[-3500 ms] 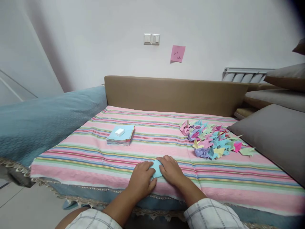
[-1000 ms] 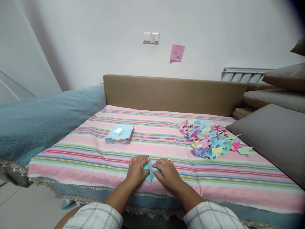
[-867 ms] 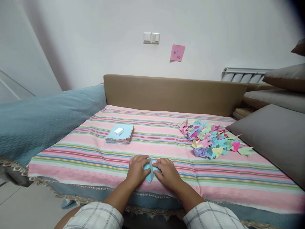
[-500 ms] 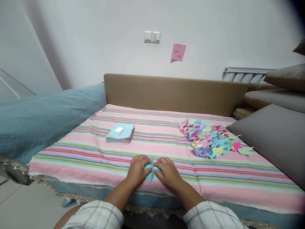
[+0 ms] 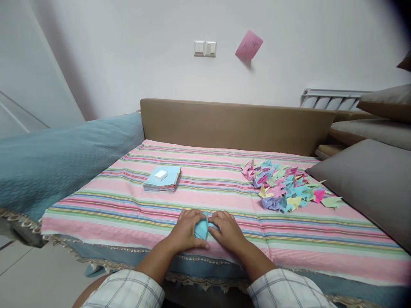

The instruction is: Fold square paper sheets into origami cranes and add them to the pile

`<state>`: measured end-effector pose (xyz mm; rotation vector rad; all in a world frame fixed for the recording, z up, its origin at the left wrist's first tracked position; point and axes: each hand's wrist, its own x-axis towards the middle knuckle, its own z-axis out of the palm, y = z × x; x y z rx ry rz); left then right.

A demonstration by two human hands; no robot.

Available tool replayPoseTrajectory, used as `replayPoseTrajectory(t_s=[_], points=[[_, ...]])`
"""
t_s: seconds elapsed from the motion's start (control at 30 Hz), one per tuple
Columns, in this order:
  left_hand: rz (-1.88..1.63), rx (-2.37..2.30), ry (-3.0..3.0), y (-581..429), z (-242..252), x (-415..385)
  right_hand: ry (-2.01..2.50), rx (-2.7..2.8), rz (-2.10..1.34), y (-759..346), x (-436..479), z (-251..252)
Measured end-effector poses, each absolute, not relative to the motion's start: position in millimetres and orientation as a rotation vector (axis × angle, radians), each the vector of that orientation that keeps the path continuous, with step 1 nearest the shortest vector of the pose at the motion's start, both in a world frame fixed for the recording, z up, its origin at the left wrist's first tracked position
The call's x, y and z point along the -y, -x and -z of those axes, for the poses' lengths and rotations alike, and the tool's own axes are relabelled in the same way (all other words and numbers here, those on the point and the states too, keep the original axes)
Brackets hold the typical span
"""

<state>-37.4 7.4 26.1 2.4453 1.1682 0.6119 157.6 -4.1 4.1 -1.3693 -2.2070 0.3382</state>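
A small piece of folded light-blue paper (image 5: 201, 229) lies on the striped cloth close to the front edge, between my two hands. My left hand (image 5: 188, 230) curls around its left side, fingers at the far edge and thumb stretched along the near edge. From the right, my right hand (image 5: 227, 229) pinches the paper, with fingertips and thumb near its upright middle fold. Part of the paper is hidden under the fingers of both hands.
A stack of coloured paper squares (image 5: 163, 179) with a small white box (image 5: 161, 175) on top sits left. Many folded paper cranes (image 5: 285, 186) are heaped at right, beside a grey cushion (image 5: 366, 175). A pink note (image 5: 249, 45) is on the wall.
My left thumb has moved off the middle of the paper to its near edge, baring more light blue. My right hand has barely moved. The pink note appears higher, farther right and turned.
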Motion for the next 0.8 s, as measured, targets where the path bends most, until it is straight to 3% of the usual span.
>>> replayPoseTrajectory(t_s=[0.8], points=[[-0.725,-1.265,-2.374,32.8,-25.5,-9.7,1.285,2.099,-0.412,-159.8,3.5,-6.1]])
